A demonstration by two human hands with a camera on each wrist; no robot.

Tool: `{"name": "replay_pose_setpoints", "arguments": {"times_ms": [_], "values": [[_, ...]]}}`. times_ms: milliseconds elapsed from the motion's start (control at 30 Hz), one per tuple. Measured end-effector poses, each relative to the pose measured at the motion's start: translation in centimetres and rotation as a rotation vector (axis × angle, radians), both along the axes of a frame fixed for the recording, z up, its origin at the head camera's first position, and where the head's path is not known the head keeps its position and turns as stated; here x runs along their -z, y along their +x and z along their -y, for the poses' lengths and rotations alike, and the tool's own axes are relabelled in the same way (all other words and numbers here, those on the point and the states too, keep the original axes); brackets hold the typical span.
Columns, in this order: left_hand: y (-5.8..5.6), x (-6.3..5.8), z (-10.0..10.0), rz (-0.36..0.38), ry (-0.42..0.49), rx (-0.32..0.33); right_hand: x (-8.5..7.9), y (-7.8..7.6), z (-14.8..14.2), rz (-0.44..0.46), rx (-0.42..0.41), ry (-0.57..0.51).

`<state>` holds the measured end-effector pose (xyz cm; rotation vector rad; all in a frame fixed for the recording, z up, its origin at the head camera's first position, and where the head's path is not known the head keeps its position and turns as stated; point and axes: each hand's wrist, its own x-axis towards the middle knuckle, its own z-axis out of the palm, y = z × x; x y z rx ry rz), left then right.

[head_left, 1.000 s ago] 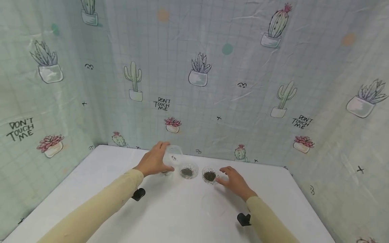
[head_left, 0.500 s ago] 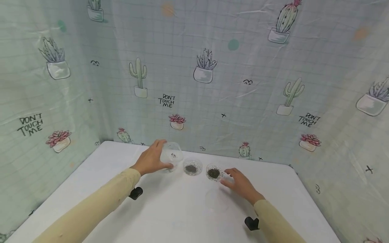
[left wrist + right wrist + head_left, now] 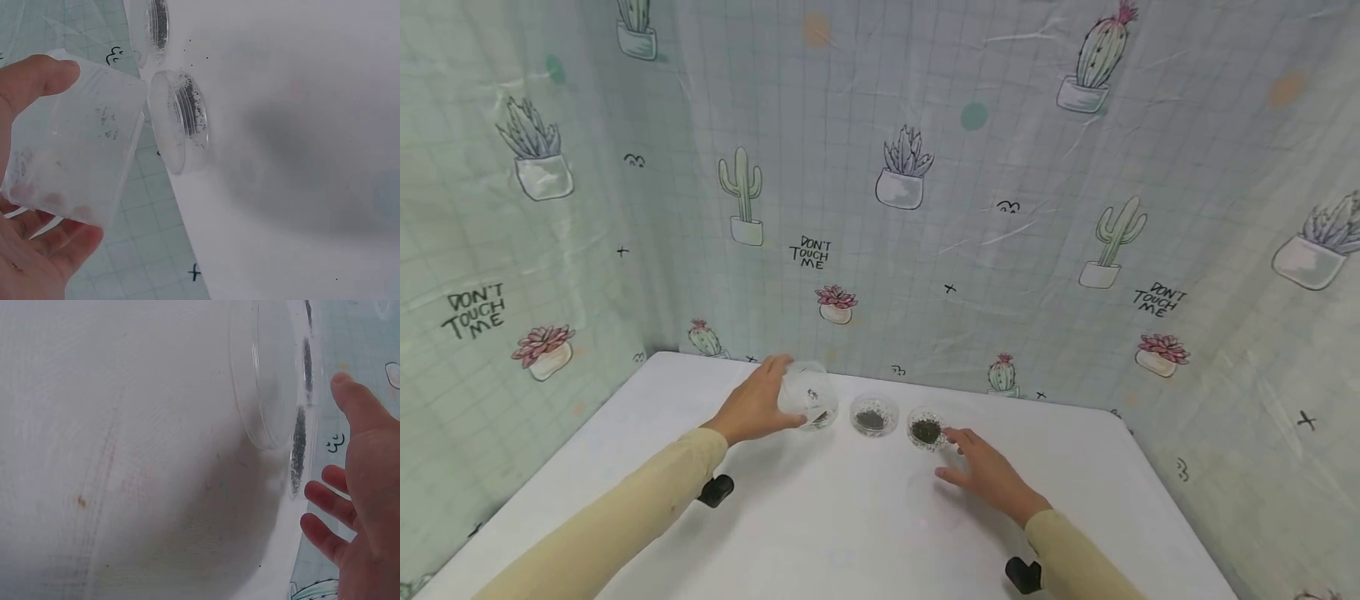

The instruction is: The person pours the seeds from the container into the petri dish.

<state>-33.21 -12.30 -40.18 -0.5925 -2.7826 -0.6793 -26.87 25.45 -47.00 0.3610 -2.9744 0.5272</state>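
Observation:
My left hand grips a clear plastic container with small dark marks on its side, thumb on one edge and fingers on the opposite one. The container is tilted beside and partly over the left clear round dish, which holds dark granules. A middle dish and a right dish hold dark granular stuff too. My right hand hovers beside the right dish with fingers apart and loosely bent, holding nothing; whether a fingertip touches the dish rim I cannot tell.
A clear round lid or dish lies on the white table in front of the right dish, barely visible. A cactus-print curtain encloses the table at the back and sides. A few loose dark specks lie near the dishes.
My left hand has shifted left with the container, exposing more of the left dish. My right hand has dropped slightly toward me. The head view has shifted a little.

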Motion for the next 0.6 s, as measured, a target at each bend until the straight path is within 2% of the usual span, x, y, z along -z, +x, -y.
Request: {"name": "replay_pose_setpoints", "arguments": {"times_ms": [167,400,600], "values": [[0.5,0.4,0.6,0.021,-0.017,-0.014,0.3,0.4,0.1,0.037,-0.031,0.007],[0.4,1.5,0.9,0.059,-0.031,-0.064,0.3,0.9,0.2,0.010,-0.179,0.030],[0.6,2.5,1.6,0.074,-0.041,-0.081,0.2,1.2,0.6,0.001,-0.280,0.078]]}}
